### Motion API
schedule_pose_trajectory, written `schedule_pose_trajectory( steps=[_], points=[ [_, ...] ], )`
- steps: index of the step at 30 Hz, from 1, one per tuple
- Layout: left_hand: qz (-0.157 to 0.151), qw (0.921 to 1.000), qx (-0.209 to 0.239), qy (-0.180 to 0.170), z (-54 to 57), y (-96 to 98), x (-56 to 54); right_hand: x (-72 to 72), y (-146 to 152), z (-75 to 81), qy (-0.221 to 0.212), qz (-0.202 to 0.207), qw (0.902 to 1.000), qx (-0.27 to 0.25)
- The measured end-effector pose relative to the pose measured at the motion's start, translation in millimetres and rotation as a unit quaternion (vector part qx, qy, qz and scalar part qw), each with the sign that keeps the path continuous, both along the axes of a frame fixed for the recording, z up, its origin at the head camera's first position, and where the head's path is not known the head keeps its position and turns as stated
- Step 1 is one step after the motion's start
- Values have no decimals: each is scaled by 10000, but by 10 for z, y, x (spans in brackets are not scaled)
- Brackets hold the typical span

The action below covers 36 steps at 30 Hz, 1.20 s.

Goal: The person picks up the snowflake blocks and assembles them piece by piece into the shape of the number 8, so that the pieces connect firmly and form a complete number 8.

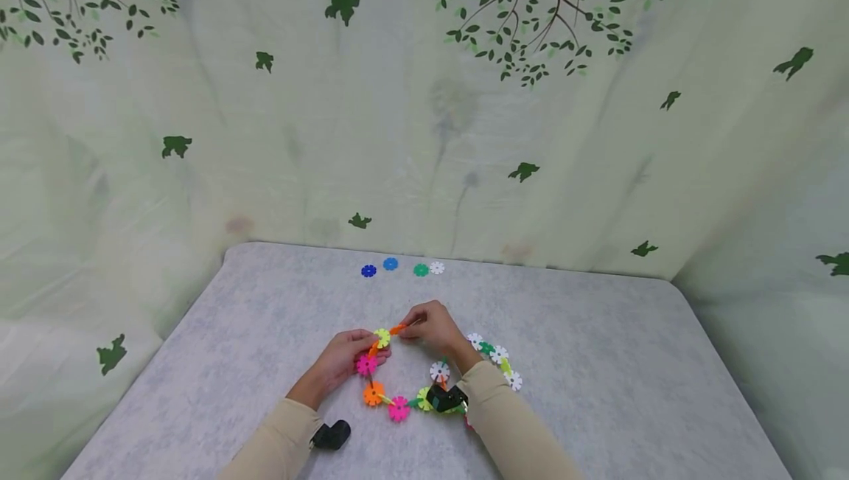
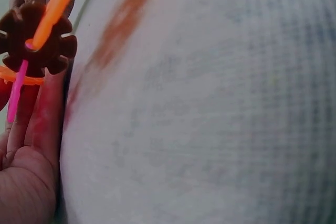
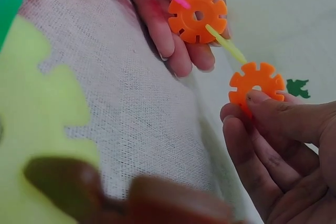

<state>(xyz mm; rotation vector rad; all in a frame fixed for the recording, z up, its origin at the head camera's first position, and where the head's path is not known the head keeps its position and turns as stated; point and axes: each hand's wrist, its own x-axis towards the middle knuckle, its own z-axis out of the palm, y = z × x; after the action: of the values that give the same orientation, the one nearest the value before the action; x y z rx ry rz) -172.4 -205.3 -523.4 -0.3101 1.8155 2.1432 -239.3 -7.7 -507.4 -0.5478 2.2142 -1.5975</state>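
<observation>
A chain of notched plastic flower discs [image 1: 399, 409] in pink, orange, yellow, green, brown and white curves between and below the hands. My left hand [image 1: 348, 355] holds its upper left part, with several fingers stretched behind an orange disc [image 3: 184, 22]. My right hand [image 1: 427, 324] pinches the orange end disc [image 3: 270, 83] between thumb and fingers. A yellow disc [image 3: 227, 44], seen edge-on, links these two orange discs. A brown disc [image 2: 16, 40] hangs near the left palm, a pink disc [image 2: 17, 93] slotted into it.
Near the table's back edge lie loose discs: dark blue [image 1: 368, 270], light blue [image 1: 390, 264], green [image 1: 421, 270] and white [image 1: 436, 268]. White and green discs of the chain [image 1: 499, 355] extend right of the right forearm. A printed curtain [image 1: 398, 133] stands behind the table.
</observation>
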Motion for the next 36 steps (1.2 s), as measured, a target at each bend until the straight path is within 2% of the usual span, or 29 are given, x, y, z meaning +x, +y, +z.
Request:
schedule_pose_trajectory(
  steps=[6,13,22,26,32,36],
  points=[
    [54,10000,15,63,1,1,-6,-31,10,-16,-17,73,9999,-75],
    [93,9999,-26,127,14,1,-13,-14,-39,39,149,217,9996,-61],
    [589,9975,-366,-101,41,61,19,37,-113,34,675,57,9975,210],
    [597,9969,-490,-149,48,83,40,41,-132,26,716,24,9970,296],
    [676,9962,-541,-97,61,92,68,32,-168,57,970,267,9936,516],
    [506,9974,-504,-63,65,81,77,25,-152,85,830,364,9939,634]
  ],
)
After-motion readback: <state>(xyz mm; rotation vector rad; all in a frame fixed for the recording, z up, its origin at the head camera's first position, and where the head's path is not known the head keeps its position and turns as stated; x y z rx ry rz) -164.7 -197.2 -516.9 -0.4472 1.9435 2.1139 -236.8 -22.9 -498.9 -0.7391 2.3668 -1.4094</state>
